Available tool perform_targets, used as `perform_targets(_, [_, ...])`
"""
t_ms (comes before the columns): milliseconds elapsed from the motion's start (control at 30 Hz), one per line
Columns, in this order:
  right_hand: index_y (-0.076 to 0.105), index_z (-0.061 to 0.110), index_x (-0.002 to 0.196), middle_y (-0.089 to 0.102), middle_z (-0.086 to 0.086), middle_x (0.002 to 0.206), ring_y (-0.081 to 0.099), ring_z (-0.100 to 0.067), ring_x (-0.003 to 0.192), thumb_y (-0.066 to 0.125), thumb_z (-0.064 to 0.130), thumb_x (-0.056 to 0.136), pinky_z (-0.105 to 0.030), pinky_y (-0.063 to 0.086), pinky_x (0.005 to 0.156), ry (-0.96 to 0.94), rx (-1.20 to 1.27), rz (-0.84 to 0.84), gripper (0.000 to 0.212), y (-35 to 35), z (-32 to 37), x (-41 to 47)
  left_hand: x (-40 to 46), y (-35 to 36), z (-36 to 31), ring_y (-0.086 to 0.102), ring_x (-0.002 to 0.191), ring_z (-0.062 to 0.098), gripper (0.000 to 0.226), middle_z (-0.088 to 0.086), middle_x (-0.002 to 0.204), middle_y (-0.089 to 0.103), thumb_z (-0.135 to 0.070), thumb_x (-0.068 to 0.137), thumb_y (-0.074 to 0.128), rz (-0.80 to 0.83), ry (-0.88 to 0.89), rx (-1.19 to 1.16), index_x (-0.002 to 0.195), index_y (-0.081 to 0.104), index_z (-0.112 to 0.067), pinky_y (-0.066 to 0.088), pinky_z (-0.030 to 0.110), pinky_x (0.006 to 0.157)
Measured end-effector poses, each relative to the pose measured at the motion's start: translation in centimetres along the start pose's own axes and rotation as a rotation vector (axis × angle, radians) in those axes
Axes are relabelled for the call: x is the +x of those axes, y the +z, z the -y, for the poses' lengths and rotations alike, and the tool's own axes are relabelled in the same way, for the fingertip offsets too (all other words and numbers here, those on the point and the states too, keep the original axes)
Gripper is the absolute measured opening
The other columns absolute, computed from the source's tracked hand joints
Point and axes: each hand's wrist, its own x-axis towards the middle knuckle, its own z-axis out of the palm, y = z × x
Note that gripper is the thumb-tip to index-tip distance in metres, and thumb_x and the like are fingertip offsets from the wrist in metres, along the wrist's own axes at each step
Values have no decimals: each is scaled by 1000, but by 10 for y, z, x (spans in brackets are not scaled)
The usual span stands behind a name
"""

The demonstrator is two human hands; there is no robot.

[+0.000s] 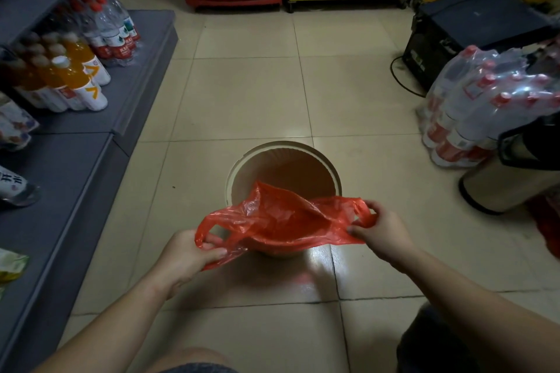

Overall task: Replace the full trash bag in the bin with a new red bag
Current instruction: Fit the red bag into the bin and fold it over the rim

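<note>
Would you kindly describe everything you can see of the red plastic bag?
The thin, translucent red plastic bag is crinkled and glossy, a vest type with two loop handles. The left hand grips one handle, the right hand the other, stretching its mouth open. It hangs over the near rim of the round beige bin, partly dipping inside, not yet fitted around it.

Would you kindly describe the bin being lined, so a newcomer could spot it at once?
On the tiled floor between the grey shelving and the wrapped bottle packs stands a round beige bin. Unlike everything nearby, a red bag is stretched over its near rim.
</note>
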Motion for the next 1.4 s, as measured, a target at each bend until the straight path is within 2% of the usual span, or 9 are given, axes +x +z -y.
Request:
perform_targets(167, [56,28,130,73,3,82,69,-10,77,85,11,71,-18,48,63,-65,-76,51,68,-7,-23,4,-1,-2,9,76,74,10,31,-9,73,80,1,73,84,-13,58,48,92,74,-21,56,26,73])
perform_targets(300, [56,29,131,72,2,83,65,-2,77,85,11,72,-4,43,62,-126,-178,88,68,-7,-30,6,7,-6,23,74,72,20,35,5,73,76,-2,70,87,-63,89,105,98,71,-18,57,31,71])
perform_targets(633, [53,17,138,62,11,73,63,6,66,75,0,80,1,42,59,-120,-193,79,64,5,-34,18,32,1,40,75,82,15,62,1,87,78,-7,59,93,-68,143,121,111,67,-30,56,18,74])
perform_targets(833, [50,31,134,66,7,96,63,2,84,85,1,69,-1,46,65,-110,-50,154,79,0,-21,16,24,-7,29,67,111,15,100,-6,124,63,-4,58,94,116,177,-15,139,45,-39,55,25,90])
perform_targets(933, [43,38,140,60,8,119,60,-2,106,87,7,69,-14,53,76,-150,47,230,89,-5,-14,12,18,-12,22,63,121,15,108,-9,135,56,-19,56,97,230,255,-120,144,39,-42,52,28,99])
perform_targets(1033, [49,37,135,57,15,119,56,0,106,87,20,74,-27,50,88,-180,66,219,74,-5,-5,8,21,-5,12,65,115,4,82,-8,126,64,-44,59,93,138,281,-178,132,57,-34,53,16,89])
perform_targets(1133, [66,30,117,64,19,104,62,3,93,81,26,80,-29,54,85,-212,-1,91,41,-1,1,8,25,4,7,73,96,13,33,-4,102,74,-23,75,84,-43,269,-153,105,72,-31,56,20,81])
perform_targets(1267, [74,33,90,70,17,91,62,14,86,81,16,80,-11,52,75,-233,-8,12,22,5,-5,13,31,8,18,74,78,21,21,-9,82,77,-8,77,84,-102,205,-153,91,77,-22,60,35,68])
perform_targets(1400, [80,24,83,75,9,81,67,2,78,78,8,79,-19,55,68,-202,-14,-17,17,12,-17,16,31,14,25,69,58,22,18,3,64,73,4,79,80,-94,155,-182,77,75,-13,60,34,50])
